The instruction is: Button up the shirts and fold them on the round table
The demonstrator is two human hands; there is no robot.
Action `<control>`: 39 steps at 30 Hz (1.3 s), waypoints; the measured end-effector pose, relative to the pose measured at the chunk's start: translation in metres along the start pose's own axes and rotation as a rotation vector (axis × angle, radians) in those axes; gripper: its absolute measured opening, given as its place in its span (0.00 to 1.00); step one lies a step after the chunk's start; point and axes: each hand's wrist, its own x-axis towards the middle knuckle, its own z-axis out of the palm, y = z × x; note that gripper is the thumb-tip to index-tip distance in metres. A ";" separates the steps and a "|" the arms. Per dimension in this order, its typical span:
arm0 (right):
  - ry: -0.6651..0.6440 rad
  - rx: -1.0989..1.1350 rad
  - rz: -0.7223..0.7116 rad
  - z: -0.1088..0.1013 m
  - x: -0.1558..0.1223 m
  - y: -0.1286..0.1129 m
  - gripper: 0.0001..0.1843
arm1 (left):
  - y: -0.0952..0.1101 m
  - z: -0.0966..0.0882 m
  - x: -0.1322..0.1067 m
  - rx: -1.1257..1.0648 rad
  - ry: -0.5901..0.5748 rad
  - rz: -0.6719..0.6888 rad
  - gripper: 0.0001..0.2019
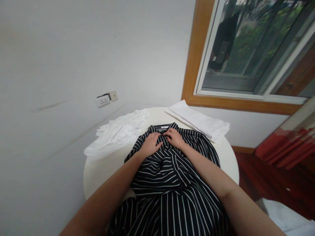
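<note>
A black shirt with thin white stripes (169, 183) lies spread over a round white table (103, 170), its collar toward the far side. My left hand (150, 144) rests on the shirt just below the collar, fingers curled against the cloth. My right hand (175, 137) sits beside it, fingers pinched on the shirt's front near the collar. The two hands touch at the fingertips.
A crumpled white garment (118, 134) lies at the table's far left. A folded white cloth (200, 121) lies at the far right. A wall socket (103, 100) is on the white wall. A wood-framed window (246, 55) stands to the right, red fabric (287, 147) below it.
</note>
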 end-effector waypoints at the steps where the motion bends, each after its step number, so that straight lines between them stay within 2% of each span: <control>1: -0.004 -0.011 0.007 0.001 0.000 0.000 0.19 | -0.001 0.002 0.000 0.009 -0.005 -0.002 0.23; 11: -0.063 -0.090 0.076 0.001 0.000 0.000 0.16 | -0.008 0.010 0.000 0.057 -0.110 0.031 0.23; 39: -0.046 -0.031 0.089 0.002 0.001 0.004 0.14 | -0.007 0.008 0.001 0.051 -0.101 0.057 0.23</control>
